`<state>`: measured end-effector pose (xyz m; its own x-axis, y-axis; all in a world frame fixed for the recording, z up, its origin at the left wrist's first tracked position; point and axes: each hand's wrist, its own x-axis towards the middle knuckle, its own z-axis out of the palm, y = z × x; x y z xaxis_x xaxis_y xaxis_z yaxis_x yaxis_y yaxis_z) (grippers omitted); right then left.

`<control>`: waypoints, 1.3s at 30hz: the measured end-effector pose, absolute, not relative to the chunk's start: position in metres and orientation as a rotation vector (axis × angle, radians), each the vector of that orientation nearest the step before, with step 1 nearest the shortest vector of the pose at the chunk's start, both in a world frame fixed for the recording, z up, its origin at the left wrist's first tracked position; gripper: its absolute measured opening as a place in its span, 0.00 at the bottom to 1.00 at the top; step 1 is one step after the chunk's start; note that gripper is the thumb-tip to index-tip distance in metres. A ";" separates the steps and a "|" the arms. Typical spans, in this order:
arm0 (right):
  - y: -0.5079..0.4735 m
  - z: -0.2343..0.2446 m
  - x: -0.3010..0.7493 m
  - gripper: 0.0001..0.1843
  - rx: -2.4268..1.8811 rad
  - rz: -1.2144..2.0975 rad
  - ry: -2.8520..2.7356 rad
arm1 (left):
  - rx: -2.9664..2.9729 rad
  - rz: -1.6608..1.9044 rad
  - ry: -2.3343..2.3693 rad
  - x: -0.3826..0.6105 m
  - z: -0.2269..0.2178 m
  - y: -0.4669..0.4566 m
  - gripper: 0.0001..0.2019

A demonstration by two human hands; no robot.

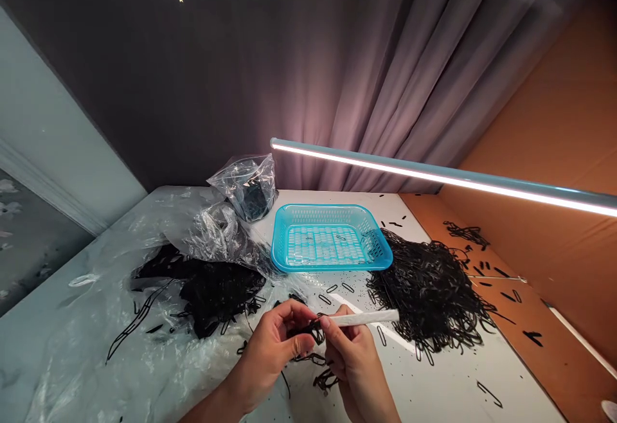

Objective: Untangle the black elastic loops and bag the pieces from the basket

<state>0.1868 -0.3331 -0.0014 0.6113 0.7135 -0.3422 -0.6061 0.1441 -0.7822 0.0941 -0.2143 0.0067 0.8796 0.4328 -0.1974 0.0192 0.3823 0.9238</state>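
Note:
My right hand (355, 353) is closed around a slim tool with a flat white handle (369, 317), which points off to the right. Its working end is hidden between my fingers. Close beside it, my left hand (272, 346) pinches a small black piece (304, 331); thumb and index finger are curled on it. The fingertips of both hands meet around this piece. Below them hang a few black loops (326, 379). To the left, a heap of black material (216, 291) lies on clear plastic sheeting. A large pile of thin black loops (429, 288) is at the right.
A blue perforated basket (332, 270) stands behind my hands with a few small black bits inside. A clear plastic bag (250, 185) with dark contents stands at the back left. A lit tube lamp (434, 175) crosses above the right side. Loose black loops lie scattered about.

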 end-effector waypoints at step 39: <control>-0.330 -0.010 0.185 0.23 -1.110 0.859 -0.181 | 1.399 0.224 0.647 0.094 0.009 -0.211 0.08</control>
